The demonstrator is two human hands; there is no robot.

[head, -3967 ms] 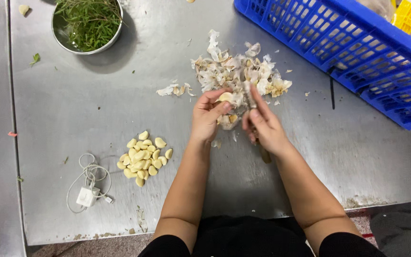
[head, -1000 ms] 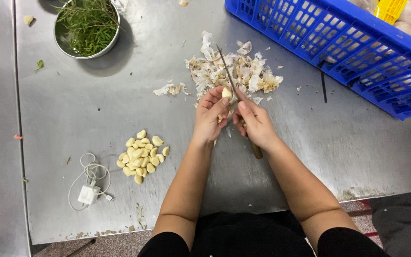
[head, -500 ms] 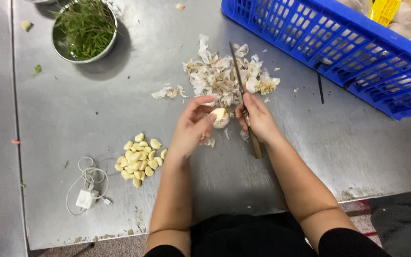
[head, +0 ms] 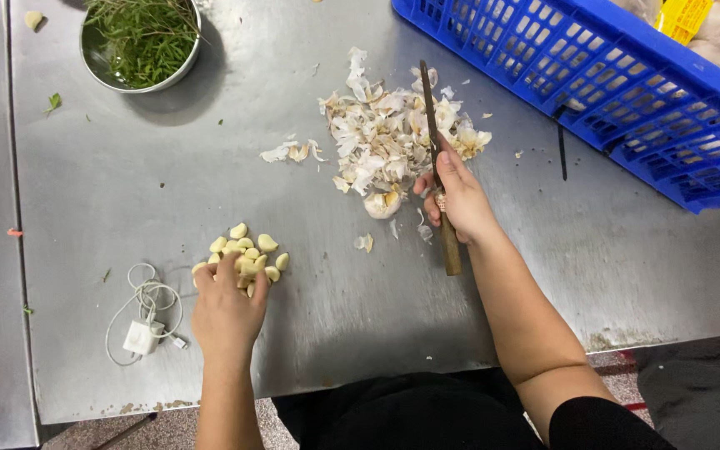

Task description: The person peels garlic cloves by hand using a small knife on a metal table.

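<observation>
My left hand (head: 228,310) rests palm-down, fingers loosely spread, its fingertips touching the near edge of the pile of peeled garlic cloves (head: 247,252) on the steel counter (head: 310,317). My right hand (head: 457,200) is closed around a long knife (head: 437,167), blade pointing away over the heap of papery garlic skins (head: 385,137), wooden handle trailing toward me. An unpeeled clove (head: 382,204) lies just left of that hand. A coiled white charger cable (head: 145,321) sits beside my left wrist; a bowl of green herbs (head: 139,37) and a blue plastic crate (head: 627,92) stand farther off.

Peeled garlic cloves (head: 247,250) piled; knife (head: 437,158) over skins.
</observation>
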